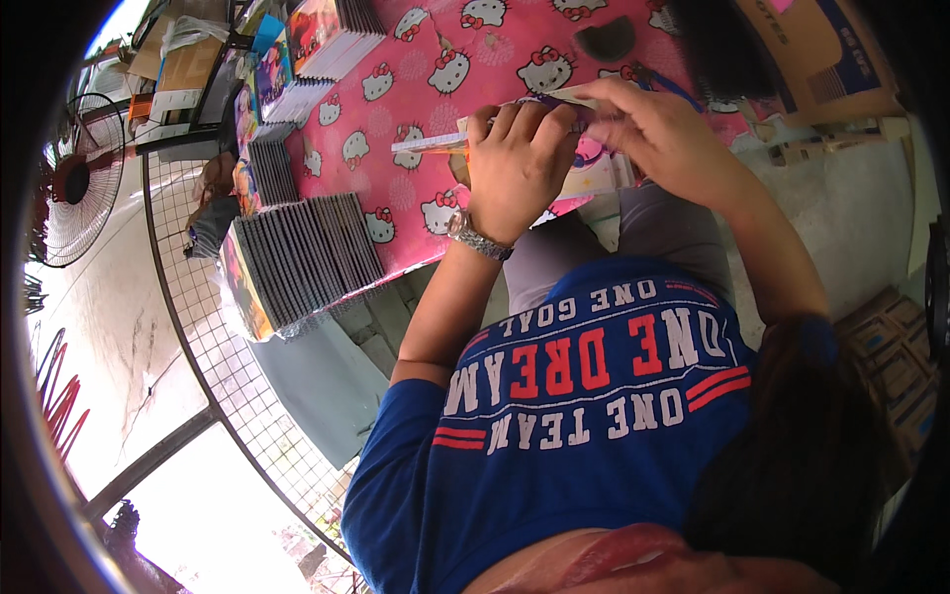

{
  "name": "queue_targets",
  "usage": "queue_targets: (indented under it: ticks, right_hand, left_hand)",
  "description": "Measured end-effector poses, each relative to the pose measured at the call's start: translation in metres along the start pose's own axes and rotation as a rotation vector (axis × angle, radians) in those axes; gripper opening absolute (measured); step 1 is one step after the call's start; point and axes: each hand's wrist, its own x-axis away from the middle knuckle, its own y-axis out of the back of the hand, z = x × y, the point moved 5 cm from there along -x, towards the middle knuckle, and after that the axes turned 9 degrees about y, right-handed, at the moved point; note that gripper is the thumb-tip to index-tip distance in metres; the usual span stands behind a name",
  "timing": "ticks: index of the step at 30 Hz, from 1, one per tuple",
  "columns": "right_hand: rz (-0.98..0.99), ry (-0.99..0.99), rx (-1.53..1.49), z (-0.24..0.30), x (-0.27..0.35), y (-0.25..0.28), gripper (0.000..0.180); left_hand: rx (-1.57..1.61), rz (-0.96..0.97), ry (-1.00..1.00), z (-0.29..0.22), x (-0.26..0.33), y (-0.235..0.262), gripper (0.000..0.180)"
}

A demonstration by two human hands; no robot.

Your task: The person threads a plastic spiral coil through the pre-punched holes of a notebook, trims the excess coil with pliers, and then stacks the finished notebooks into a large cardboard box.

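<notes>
A thin notebook (427,145) is held tilted above the near edge of the table, its pale page edges sticking out to the left. My left hand (526,153), with a metal watch (475,236) on the wrist, is closed over it, fingers wrapped across the top. At the notebook's right end is my right hand (665,139). Its fingers bend around the raised cover edge, and some are smeared by motion. Below the hands, partly hidden, lies another notebook (599,178) with a pink and white cover.
Stacked notebooks (312,252) line the table's left side, with more piles (341,45) behind. A pink patterned cloth (346,109) covers the table. Farther back lie a dark half-round piece (606,40) and a blue item (668,87). A cardboard box (821,59) stands right, a fan (84,178) left.
</notes>
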Motion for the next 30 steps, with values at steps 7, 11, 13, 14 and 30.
queue_targets:
  ticks: [7, 11, 13, 14, 30]
  right_hand:
    - [0.392, -0.121, -0.201, -0.018, -0.035, 0.005, 0.029]
    - [0.167, -0.314, 0.287, -0.13, -0.085, 0.025, 0.044]
    - [-0.04, -0.151, 0.833, -0.19, -0.077, 0.008, 0.045]
    - [-0.065, -0.093, 0.968, -0.191, -0.076, 0.003, 0.045]
    - [0.52, -0.015, -0.952, -0.031, -0.034, -0.003, 0.049]
  left_hand:
    - [0.032, 0.062, 0.016, 0.005, 0.003, 0.003, 0.028]
    - [0.006, 0.17, 0.016, 0.008, 0.003, 0.003, 0.025]
    - [0.034, 0.211, 0.018, 0.012, 0.002, 0.002, 0.026]
    - [0.045, 0.231, 0.032, 0.013, 0.003, 0.003, 0.027]
    - [-0.024, -0.075, 0.264, 0.021, 0.036, 0.003, 0.046]
